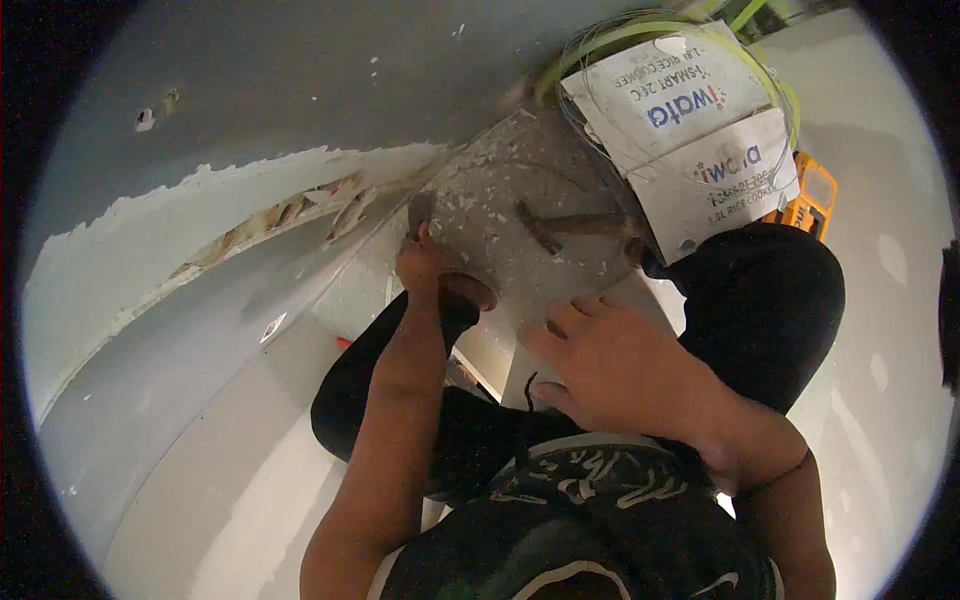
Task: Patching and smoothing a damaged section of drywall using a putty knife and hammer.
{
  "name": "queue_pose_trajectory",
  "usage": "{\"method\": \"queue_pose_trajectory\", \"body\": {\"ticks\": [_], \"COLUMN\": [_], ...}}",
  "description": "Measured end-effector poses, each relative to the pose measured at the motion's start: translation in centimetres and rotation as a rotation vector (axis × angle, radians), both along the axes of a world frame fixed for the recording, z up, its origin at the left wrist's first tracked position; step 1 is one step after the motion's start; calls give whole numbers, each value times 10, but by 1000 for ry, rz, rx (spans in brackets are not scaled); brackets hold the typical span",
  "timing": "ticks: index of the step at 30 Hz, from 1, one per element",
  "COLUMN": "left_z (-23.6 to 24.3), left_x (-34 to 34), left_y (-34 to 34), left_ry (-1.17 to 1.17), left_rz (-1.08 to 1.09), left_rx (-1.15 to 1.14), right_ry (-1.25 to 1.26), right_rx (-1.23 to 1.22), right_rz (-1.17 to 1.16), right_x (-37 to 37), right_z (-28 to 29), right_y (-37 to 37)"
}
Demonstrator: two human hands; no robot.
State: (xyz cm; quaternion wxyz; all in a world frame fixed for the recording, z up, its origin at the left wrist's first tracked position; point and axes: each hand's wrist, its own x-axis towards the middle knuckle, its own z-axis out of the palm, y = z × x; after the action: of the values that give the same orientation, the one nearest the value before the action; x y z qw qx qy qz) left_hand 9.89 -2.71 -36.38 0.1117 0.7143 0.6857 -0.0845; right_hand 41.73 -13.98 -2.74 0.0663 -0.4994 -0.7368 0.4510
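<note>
My left hand [420, 262] is closed around what looks like a flat-bladed scraper [421, 210]. Its dark blade points away from me, close to the foot of the wall; the handle is hidden in my fingers. Nearer to me, my right hand [600, 360] hovers over the gap between my legs, fingers bent and apart, with nothing seen in it. A hammer [580, 224] lies on the grey, dusty work surface [500, 215], beyond my right hand. White chips and crumbs are scattered around it.
At left the grey wall [280, 80] has a ragged, broken band [270, 220] along it. A white cardboard sheet [690, 130] lies at the far right, ringed by coiled wire and a yellow-green strip [560, 80]. Beside it sits an orange-and-black case [815, 195]. My bare foot [470, 290] stands near the scraper.
</note>
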Motion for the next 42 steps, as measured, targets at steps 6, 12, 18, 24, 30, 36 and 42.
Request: {"method": "queue_pose_trajectory", "body": {"ticks": [6, 12, 18, 24, 30, 36, 42], "left_z": [24, -12, 10, 12, -8, 21, -24], "left_x": [104, 53, -22, 105, 23, 32, 73], "left_y": [67, 17, 29, 66, 3, 36, 54], "left_ry": [-19, -40, -82, -13, -181, -77, -66], "left_rz": [15, 214, 66, 3, 247, 154, 34], "left_rx": [43, -112, 100, -144, -153, -86, 38], "right_ry": [-34, -29, 52, -36, -19, 10, -28], "right_rx": [63, -5, -70, -17, -51, -83, -109], "right_rz": [-16, -50, 39, -10, 13, 4, 3], "right_x": [-2, 1, -8, -4, -4, -7, -7], "right_z": [-3, -6, 4, -9, -14, -16, -16], "right_y": [2, 3, 8, 6, 11, 13, 16]}}
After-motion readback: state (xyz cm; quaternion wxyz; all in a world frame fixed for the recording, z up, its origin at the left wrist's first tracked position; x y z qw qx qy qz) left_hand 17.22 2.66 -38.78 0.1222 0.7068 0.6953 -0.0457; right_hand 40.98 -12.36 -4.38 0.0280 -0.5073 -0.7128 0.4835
